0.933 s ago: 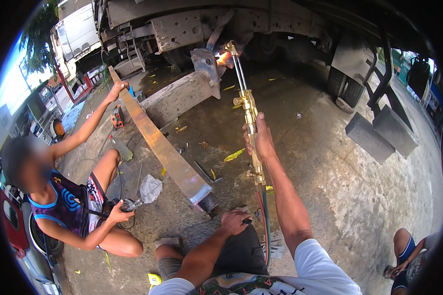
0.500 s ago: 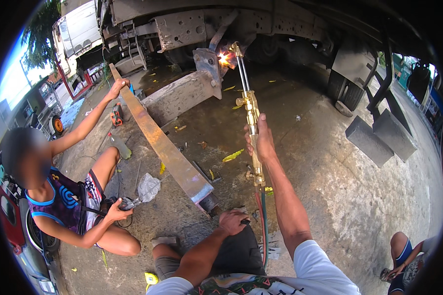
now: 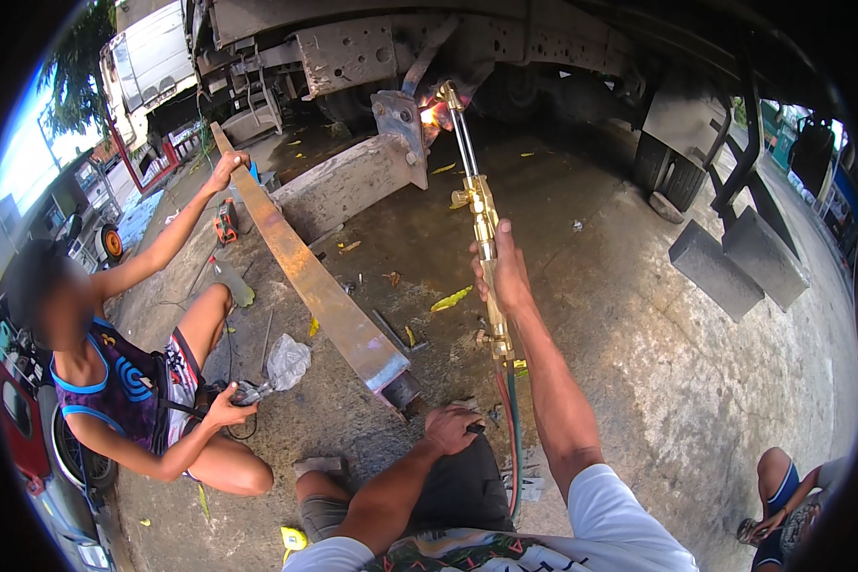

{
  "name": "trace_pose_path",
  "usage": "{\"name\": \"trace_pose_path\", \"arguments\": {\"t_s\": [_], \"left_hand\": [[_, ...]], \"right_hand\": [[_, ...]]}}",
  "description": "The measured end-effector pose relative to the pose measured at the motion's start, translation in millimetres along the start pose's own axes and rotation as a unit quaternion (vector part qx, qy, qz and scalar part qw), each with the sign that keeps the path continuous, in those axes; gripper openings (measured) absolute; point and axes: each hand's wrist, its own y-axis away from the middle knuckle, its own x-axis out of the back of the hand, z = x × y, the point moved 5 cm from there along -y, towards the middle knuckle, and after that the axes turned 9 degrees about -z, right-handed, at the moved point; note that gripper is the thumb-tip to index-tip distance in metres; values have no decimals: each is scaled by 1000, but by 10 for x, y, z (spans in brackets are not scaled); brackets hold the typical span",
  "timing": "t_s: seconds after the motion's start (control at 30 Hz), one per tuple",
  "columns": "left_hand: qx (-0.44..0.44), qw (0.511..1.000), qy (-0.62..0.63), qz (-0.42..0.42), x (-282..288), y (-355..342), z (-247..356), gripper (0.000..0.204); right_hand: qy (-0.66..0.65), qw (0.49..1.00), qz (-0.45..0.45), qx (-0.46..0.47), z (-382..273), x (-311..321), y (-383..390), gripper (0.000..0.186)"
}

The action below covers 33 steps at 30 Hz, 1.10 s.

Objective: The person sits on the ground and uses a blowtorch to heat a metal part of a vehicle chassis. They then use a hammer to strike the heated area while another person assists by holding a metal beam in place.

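Note:
My right hand (image 3: 507, 272) is wrapped round the handle of a brass cutting torch (image 3: 483, 214). Red and green hoses (image 3: 510, 419) run from its lower end down past my leg. The torch's angled head is up against the far side of a bolted steel plate (image 3: 405, 119), where an orange flame (image 3: 431, 116) glows; the exact contact is hidden. That plate sits at the end of a thick grey beam (image 3: 338, 191) under a truck. My left hand (image 3: 448, 429) rests on my knee, closed on a small dark object (image 3: 475, 428).
At left, a crouching person (image 3: 124, 381) steadies a long rusty steel bar (image 3: 305, 276) and holds a grey tool. A plastic bottle (image 3: 231, 281) stands nearby. Dark blocks (image 3: 725, 272) lie at right. Another person (image 3: 786, 505) shows at lower right. The truck's underside (image 3: 543, 57) hangs overhead.
The torch head has shifted slightly left, closer to the plate. The bright spiky flare has turned into a broader, duller orange glow. My left hand stays on my knee.

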Motion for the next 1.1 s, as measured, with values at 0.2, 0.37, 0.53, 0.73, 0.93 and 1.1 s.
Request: {"name": "trace_pose_path", "arguments": {"t_s": [0.2,0.37,0.53,0.73,0.93,1.1], "left_hand": [[16,1000,-7,3,48,15,40,38],[-9,1000,-6,29,14,2,28,39],[3,999,-2,34,-52,-16,-74,37],[8,999,-14,36,-37,-40,-55,35],[5,997,12,81,-81,-16,-235,34],[9,997,27,78,-23,20,-227,34]], "right_hand": [[-16,1000,10,3,3,55,-89,85],[-12,1000,27,7,-27,163,-145,84],[-24,999,34,1,-32,147,-194,82],[-24,999,42,8,-32,212,-253,80],[-40,998,42,13,-43,184,-287,78],[-36,998,53,10,-16,221,-320,77]]}}
